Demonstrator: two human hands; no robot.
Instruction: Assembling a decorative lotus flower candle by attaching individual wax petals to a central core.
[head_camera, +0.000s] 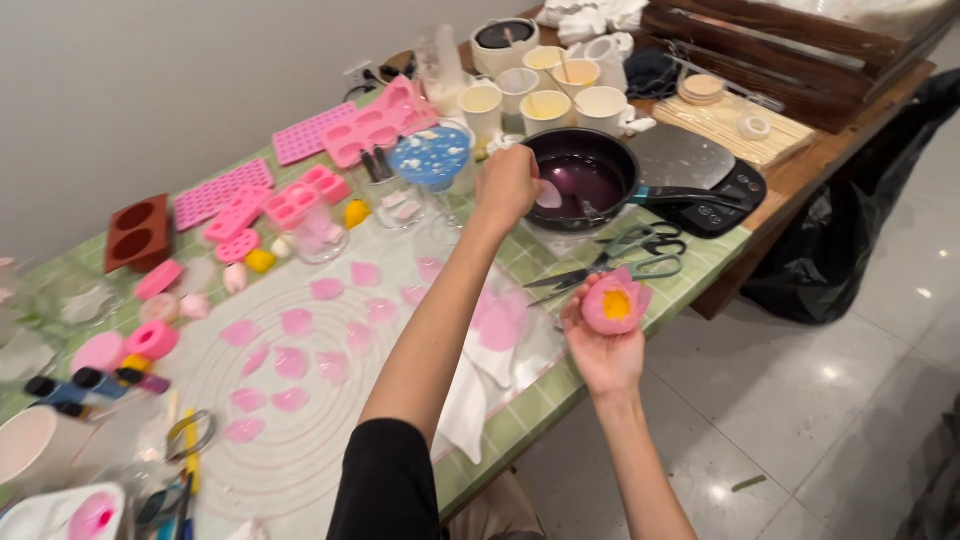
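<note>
I see my left hand (507, 185) reaching far across the green-tiled desk (520, 420), its fingers pinched around a thin pale pink wax petal (548, 194) held at the rim of a small black frying pan (585, 180) of dark purplish liquid. The pan sits on a flat black electric hotplate (700, 175). My right hand (605, 345) is nearer and to the right, past the desk's edge, cupped closed around a pink wax flower with a yellow centre (615, 302). Grey-handled scissors (620, 258) lie on the desk between pan and flower. To the left, many loose pink petals (290, 362) lie spread on a translucent white silicone mat (300, 450), with pink silicone moulds (370, 125) beyond.
</note>
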